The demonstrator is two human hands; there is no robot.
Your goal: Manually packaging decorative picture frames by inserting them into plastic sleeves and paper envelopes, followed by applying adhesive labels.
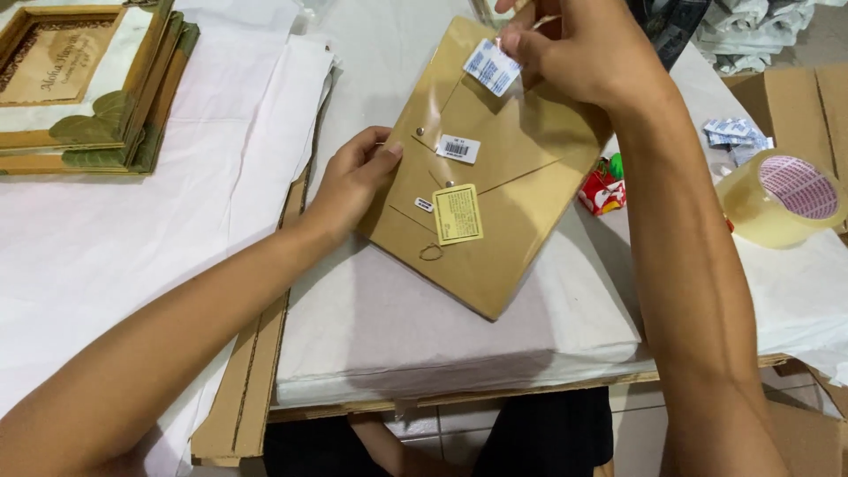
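A brown frame back board (503,221) lies tilted on a stack of white paper sheets (415,327). It carries a white barcode sticker, a yellow label and a small wire loop. My left hand (353,177) holds its left edge, thumb on top. My right hand (574,49) is at the board's upper corner, pinching a small white-and-blue packet (491,66) against it.
Stacked picture frames (88,79) with green and gold borders lie at the far left on white paper. A roll of clear tape (782,199) sits at right, near more small packets (738,137), a red wrapper (603,190) and a cardboard box (808,102). Cardboard strips (256,371) edge the stack.
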